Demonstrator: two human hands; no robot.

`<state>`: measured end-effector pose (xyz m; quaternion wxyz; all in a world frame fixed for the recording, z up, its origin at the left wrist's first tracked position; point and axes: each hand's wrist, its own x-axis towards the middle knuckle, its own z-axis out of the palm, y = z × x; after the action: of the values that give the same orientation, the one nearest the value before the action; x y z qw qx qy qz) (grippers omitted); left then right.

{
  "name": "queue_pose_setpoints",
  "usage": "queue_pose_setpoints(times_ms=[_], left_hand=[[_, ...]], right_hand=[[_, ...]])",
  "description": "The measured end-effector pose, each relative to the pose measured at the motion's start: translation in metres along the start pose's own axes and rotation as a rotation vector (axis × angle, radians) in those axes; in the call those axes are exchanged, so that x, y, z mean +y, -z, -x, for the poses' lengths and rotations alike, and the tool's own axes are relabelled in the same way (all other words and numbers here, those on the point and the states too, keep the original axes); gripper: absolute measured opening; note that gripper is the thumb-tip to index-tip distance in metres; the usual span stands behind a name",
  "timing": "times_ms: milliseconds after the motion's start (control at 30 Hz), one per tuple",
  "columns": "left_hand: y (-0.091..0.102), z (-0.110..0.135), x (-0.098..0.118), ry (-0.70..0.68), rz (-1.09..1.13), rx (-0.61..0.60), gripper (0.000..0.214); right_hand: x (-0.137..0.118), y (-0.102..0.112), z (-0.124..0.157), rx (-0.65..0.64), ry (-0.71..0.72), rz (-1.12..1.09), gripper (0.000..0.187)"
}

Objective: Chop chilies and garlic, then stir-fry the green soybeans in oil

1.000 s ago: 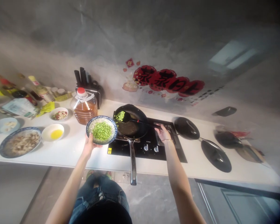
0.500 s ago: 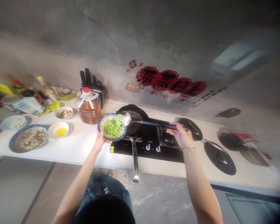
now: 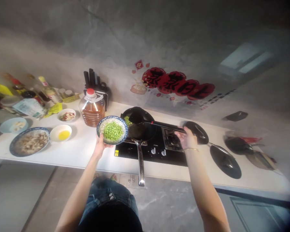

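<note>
My left hand (image 3: 101, 147) grips the rim of a blue-and-white patterned bowl (image 3: 124, 139), just left of the pan. Chopped green vegetable pieces (image 3: 113, 130) lie in the bowl. My right hand (image 3: 186, 138) is closed round the long dark handle of a ladle (image 3: 168, 126). The ladle's head is over the pan, its dark side facing me. A dark frying pan (image 3: 148, 132) sits on the left burner, its metal handle pointing toward me. Some green pieces (image 3: 128, 120) lie in the pan at its left side, partly hidden by the ladle head.
Left of the stove (image 3: 157, 156) stand a large oil jug (image 3: 92, 109) and a knife block (image 3: 106, 96). Farther left are a plate of chopped pale food (image 3: 13, 151), a bowl with yellow liquid (image 3: 53, 138) and several condiments. A pan lid (image 3: 197, 130) lies to the right.
The ladle has moved from the bowl's edge to over the pan and turned over. Green pieces now lie in the pan. The bowl has shifted slightly left.
</note>
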<state>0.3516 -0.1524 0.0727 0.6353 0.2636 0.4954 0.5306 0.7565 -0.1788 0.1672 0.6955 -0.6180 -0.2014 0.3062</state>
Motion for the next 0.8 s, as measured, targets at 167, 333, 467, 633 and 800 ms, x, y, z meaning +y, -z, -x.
queue_pose_setpoints(times_ms=[167, 333, 467, 633, 800], left_hand=[[0.022, -0.004, 0.003, -0.024, -0.043, 0.006, 0.072], [0.037, -0.006, 0.002, -0.035, -0.058, 0.032, 0.074], [0.044, -0.002, 0.0, -0.042, -0.089, 0.056, 0.071], [0.044, 0.007, 0.0, -0.032, -0.103, 0.093, 0.068], [0.037, 0.016, -0.001, -0.024, -0.094, 0.111, 0.066]], right_hand=[[0.029, -0.011, -0.024, -0.029, -0.033, 0.092, 0.018], [0.047, -0.047, -0.039, -0.059, -0.081, 0.1, 0.021], [0.041, -0.075, -0.047, -0.183, -0.104, 0.177, 0.018], [0.003, -0.102, -0.057, -0.306, 0.067, 0.375, 0.021], [-0.016, -0.141, -0.041, -0.707, 0.465, 0.756, 0.013]])
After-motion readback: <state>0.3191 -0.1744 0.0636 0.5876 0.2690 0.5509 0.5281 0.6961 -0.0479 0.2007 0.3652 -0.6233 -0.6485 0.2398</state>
